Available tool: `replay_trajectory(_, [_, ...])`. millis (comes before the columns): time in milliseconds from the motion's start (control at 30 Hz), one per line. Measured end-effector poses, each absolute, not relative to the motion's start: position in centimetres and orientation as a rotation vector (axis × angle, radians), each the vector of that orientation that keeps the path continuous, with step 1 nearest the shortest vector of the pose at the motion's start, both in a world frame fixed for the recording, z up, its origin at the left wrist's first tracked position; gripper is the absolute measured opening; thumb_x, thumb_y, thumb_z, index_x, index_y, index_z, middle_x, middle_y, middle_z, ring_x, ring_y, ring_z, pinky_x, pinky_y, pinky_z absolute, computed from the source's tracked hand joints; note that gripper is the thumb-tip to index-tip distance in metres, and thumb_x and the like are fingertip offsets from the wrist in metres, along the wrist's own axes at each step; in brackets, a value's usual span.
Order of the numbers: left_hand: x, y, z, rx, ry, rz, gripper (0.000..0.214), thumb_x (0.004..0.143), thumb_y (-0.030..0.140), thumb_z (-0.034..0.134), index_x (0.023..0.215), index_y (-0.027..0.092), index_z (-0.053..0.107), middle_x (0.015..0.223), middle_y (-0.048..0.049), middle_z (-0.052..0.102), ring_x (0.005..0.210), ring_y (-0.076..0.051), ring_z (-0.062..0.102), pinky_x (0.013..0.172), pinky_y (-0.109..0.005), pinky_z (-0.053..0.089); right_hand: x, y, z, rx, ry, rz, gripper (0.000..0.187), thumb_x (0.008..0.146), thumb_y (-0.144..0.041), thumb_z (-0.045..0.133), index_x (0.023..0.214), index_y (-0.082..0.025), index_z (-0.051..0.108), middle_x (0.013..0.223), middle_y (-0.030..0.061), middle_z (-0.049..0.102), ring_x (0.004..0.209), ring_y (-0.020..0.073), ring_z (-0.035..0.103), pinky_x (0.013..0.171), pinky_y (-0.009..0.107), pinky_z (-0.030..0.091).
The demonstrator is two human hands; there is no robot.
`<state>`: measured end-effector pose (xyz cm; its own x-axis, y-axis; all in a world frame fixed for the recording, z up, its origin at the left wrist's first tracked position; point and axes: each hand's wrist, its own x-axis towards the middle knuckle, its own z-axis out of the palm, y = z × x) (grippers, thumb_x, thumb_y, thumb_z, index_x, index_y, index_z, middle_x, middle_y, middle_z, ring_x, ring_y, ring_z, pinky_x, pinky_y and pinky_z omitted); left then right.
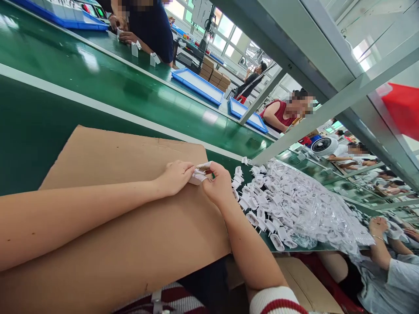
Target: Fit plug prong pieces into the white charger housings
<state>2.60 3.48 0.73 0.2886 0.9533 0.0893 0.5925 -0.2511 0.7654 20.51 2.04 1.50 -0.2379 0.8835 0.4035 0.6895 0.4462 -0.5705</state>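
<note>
My left hand [175,176] and my right hand [218,183] meet over a brown cardboard sheet [131,209]. Both pinch one small white plastic part [200,172] between their fingertips; a reddish bit shows inside it. Just right of my right hand lies a big heap of the same white parts [262,205] mixed with clear plastic wrappers [310,209]. My forearms rest on the cardboard.
A green conveyor belt [98,78] runs behind the cardboard, with blue trays [198,85] on its far side. Other people work across the belt and at right; one person's hands [379,226] reach the heap. A metal frame post [294,131] slants overhead.
</note>
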Motion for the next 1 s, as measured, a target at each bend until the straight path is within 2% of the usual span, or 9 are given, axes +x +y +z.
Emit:
replay_trajectory(67, [3.1, 3.4, 0.9, 1.912, 1.415, 0.720, 0.043, 0.094, 0.042, 0.032, 0.086, 0.021, 0.069, 0.094, -0.0064, 0.073, 0.100, -0.028, 0.063, 0.093, -0.041, 0.042, 20.5, 2.0, 1.6, -1.322, -2.009, 0.332, 0.025, 0.069, -0.008, 0.056, 0.086, -0.023, 0.066, 0.083, 0.0004, 0.068, 0.081, 0.0195, 0.061, 0.069, 0.030, 0.046])
replay_trajectory(200, [3.0, 3.3, 1.2, 1.620, 1.397, 0.745, 0.039, 0.092, 0.044, 0.038, 0.083, 0.020, 0.068, 0.093, -0.0049, 0.073, 0.091, -0.027, 0.064, 0.076, -0.035, 0.045, 20.5, 1.8, 1.5, -1.333, -2.000, 0.364, 0.024, 0.073, -0.011, 0.058, 0.090, -0.024, 0.068, 0.088, 0.0006, 0.070, 0.082, 0.0190, 0.062, 0.068, 0.029, 0.047])
replay_trajectory(400, [2.3, 2.8, 0.6, 1.460, 1.235, 0.860, 0.047, 0.089, 0.052, 0.044, 0.106, 0.020, 0.073, 0.113, -0.0057, 0.074, 0.108, -0.027, 0.064, 0.093, -0.035, 0.047, 20.5, 1.7, 1.5, -1.341, -1.982, 0.388, 0.026, 0.072, -0.011, 0.058, 0.092, -0.024, 0.069, 0.087, 0.0002, 0.071, 0.083, 0.0191, 0.063, 0.069, 0.029, 0.049])
replay_trajectory(500, [2.5, 3.0, 0.4, 1.683, 1.324, 0.812, 0.047, 0.089, 0.053, 0.043, 0.099, 0.021, 0.076, 0.106, -0.0069, 0.074, 0.107, -0.031, 0.062, 0.096, -0.041, 0.045, 20.6, 1.8, 1.5, -1.338, -1.994, 0.378, 0.027, 0.071, -0.010, 0.058, 0.092, -0.023, 0.069, 0.088, 0.0011, 0.071, 0.083, 0.0196, 0.063, 0.069, 0.030, 0.049])
replay_trajectory(633, [2.9, 3.7, 0.3, 1.606, 1.384, 0.764, 0.044, 0.089, 0.051, 0.041, 0.085, 0.020, 0.072, 0.092, -0.0066, 0.074, 0.092, -0.029, 0.064, 0.083, -0.039, 0.048, 20.6, 1.9, 1.4, -1.329, -1.985, 0.395, 0.027, 0.072, -0.010, 0.059, 0.093, -0.024, 0.070, 0.089, 0.0006, 0.072, 0.083, 0.0194, 0.063, 0.069, 0.030, 0.049])
replay_trajectory(733, [2.6, 3.9, 0.1, 1.393, 1.299, 0.881, 0.037, 0.087, 0.041, 0.046, 0.104, 0.021, 0.071, 0.106, -0.0046, 0.075, 0.102, -0.026, 0.065, 0.091, -0.037, 0.049, 20.6, 1.9, 1.4, -1.330, -1.973, 0.427, 0.025, 0.074, -0.012, 0.060, 0.094, -0.024, 0.070, 0.090, 0.0006, 0.072, 0.083, 0.0196, 0.064, 0.070, 0.030, 0.050])
replay_trajectory(833, [2.3, 3.6, 0.0, 1.232, 1.248, 0.960, 0.047, 0.084, 0.034, 0.050, 0.127, 0.021, 0.063, 0.116, -0.0042, 0.074, 0.112, -0.024, 0.063, 0.101, -0.037, 0.046, 20.7, 1.8, 1.4, -1.318, -1.966, 0.463, 0.026, 0.075, -0.012, 0.059, 0.095, -0.025, 0.071, 0.093, 0.0004, 0.073, 0.084, 0.0194, 0.065, 0.072, 0.031, 0.051])
replay_trajectory(900, [2.2, 3.4, 0.1, 1.206, 1.188, 0.950, 0.047, 0.081, 0.035, 0.053, 0.124, 0.020, 0.065, 0.118, -0.0051, 0.073, 0.112, -0.025, 0.064, 0.100, -0.036, 0.048, 20.8, 1.8, 1.4, -1.311, -1.961, 0.473, 0.027, 0.075, -0.011, 0.059, 0.095, -0.025, 0.070, 0.092, -0.0001, 0.073, 0.084, 0.0194, 0.065, 0.073, 0.031, 0.051])
replay_trajectory(1000, [2.1, 3.2, 0.0, 1.358, 1.163, 0.889, 0.041, 0.080, 0.043, 0.056, 0.109, 0.021, 0.073, 0.117, -0.0057, 0.073, 0.110, -0.027, 0.065, 0.097, -0.035, 0.049, 20.7, 1.9, 1.4, -1.294, -1.959, 0.457, 0.030, 0.073, -0.009, 0.058, 0.096, -0.025, 0.070, 0.092, -0.0002, 0.072, 0.086, 0.0195, 0.065, 0.078, 0.032, 0.051])
